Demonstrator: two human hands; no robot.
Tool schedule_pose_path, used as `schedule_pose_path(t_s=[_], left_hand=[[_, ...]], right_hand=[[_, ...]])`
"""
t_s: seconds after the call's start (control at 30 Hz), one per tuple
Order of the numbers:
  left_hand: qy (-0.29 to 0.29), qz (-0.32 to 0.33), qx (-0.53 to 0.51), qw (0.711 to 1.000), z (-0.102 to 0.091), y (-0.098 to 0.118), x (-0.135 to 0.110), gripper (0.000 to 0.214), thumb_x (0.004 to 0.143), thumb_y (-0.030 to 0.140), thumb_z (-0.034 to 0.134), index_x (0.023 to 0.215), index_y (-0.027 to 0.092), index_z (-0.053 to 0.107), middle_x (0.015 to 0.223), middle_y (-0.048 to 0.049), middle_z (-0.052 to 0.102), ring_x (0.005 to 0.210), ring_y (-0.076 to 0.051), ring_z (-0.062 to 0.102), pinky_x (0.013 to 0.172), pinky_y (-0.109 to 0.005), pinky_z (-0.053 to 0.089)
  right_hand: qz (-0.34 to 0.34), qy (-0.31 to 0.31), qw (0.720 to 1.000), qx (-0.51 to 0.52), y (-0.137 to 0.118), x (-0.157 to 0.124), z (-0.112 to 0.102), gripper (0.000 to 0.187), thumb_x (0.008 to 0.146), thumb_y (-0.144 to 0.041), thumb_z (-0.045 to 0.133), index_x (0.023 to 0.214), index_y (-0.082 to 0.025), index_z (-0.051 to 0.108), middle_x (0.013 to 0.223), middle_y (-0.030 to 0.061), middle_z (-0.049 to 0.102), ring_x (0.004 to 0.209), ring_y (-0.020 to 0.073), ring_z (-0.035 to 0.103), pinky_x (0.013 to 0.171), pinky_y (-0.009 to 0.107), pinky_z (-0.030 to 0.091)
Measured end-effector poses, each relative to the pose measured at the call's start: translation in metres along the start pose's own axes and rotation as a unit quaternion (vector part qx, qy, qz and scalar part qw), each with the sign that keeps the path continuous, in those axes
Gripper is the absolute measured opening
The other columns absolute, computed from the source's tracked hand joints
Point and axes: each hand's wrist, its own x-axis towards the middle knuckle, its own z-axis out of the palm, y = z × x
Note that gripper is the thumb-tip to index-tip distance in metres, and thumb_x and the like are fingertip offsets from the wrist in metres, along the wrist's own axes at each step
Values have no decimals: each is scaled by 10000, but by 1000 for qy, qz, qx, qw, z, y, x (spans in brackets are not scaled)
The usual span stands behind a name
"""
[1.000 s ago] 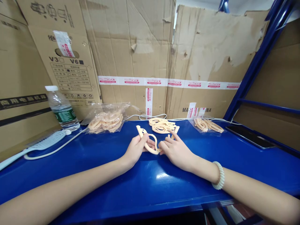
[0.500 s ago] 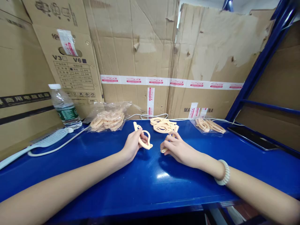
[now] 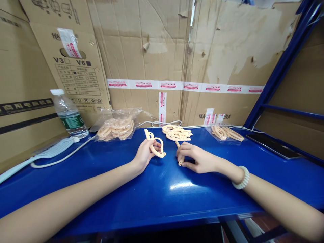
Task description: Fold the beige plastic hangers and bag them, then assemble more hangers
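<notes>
My left hand (image 3: pixel 144 154) is closed on a cream plastic hanger piece (image 3: pixel 160 139), a curved loop with a small holed tab at its upper end. It is raised a little above the blue table. My right hand (image 3: pixel 196 157) pinches another cream hanger piece (image 3: pixel 180 162), seen edge-on as a slim bar; the fingers hide its middle. The two pieces are apart, with blue tabletop between them. Just beyond my hands lies a loose pile of similar hanger pieces (image 3: pixel 176 133).
A clear bag of cream pieces (image 3: pixel 116 128) sits back left, near a water bottle (image 3: pixel 71 116) and a pale blue hairbrush (image 3: pixel 52 149). Back right are a smaller bag (image 3: pixel 226 133) and a dark phone (image 3: pixel 273 145). Cardboard (image 3: pixel 146 67) walls the back; a white cable (image 3: pixel 199 128) runs along it.
My right hand has moved slightly right, away from the pile, and the piece in it shows more upright. My left hand keeps its loop nearly still. The view has shifted slightly.
</notes>
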Motion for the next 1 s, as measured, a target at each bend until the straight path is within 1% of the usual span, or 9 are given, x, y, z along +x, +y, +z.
schedule_pose_path(t_s=[0.03,0.1,0.2,0.3,0.43,0.53,0.67,0.87,1.0], left_hand=[[-8,5,12,1000,0,-1,0,116,879,128,431,807,135,522,665,-25,629,545,-148,626,562,-312,573],[-34,12,40,999,-1,-4,-1,76,867,140,481,869,126,556,686,-18,631,571,-150,637,574,-315,582],[-97,17,85,992,0,-6,-6,146,838,193,572,950,105,602,664,-20,636,583,-174,654,589,-337,592],[-148,33,120,981,1,-6,-12,260,798,290,657,974,103,615,654,-23,650,575,-186,655,580,-335,590],[-153,91,153,972,0,-3,-18,290,795,398,674,878,133,590,588,13,614,523,-137,613,543,-242,549],[-131,133,169,968,-1,-2,-20,308,827,439,634,897,144,581,588,33,583,491,-106,578,492,-194,513],[-128,173,194,957,-1,-2,-21,350,856,469,582,972,139,605,646,26,556,479,-96,550,424,-185,495],[-179,208,251,928,-2,-3,-24,330,903,424,523,985,126,639,656,15,527,493,-107,538,433,-209,511],[-173,238,274,916,-3,-2,-27,307,912,401,509,951,139,665,676,9,511,523,-120,540,472,-226,513]], right_hand=[[7,17,1000,1,1,0,-1,114,847,-122,601,948,-172,622,941,70,654,904,194,580,850,352,476],[10,64,998,-12,-1,-1,-1,254,859,-164,604,1112,-177,598,1078,99,640,1023,218,571,912,387,466],[-32,92,993,-69,-9,0,1,407,875,-144,543,1279,-194,522,1290,127,552,1207,247,476,1023,449,395],[-80,52,988,-124,-18,2,5,372,889,-136,493,1253,-187,549,1254,115,589,1174,252,475,1015,469,387],[-82,35,989,-120,-21,2,8,282,908,-166,484,1164,-166,600,1122,117,648,1043,245,524,940,461,435],[-65,73,993,-63,-21,1,8,236,914,-173,494,1108,-174,627,1120,118,632,1027,228,545,940,438,450],[-10,179,982,58,-24,3,8,262,905,-214,563,1160,-216,623,1287,119,537,1220,239,484,1025,438,409],[54,164,954,243,-24,5,6,364,915,-353,598,1274,-296,595,1403,63,501,1358,245,382,1127,464,295],[74,149,939,302,-22,4,5,349,910,-353,607,1251,-281,622,1338,64,578,1316,247,446,1118,471,319]])
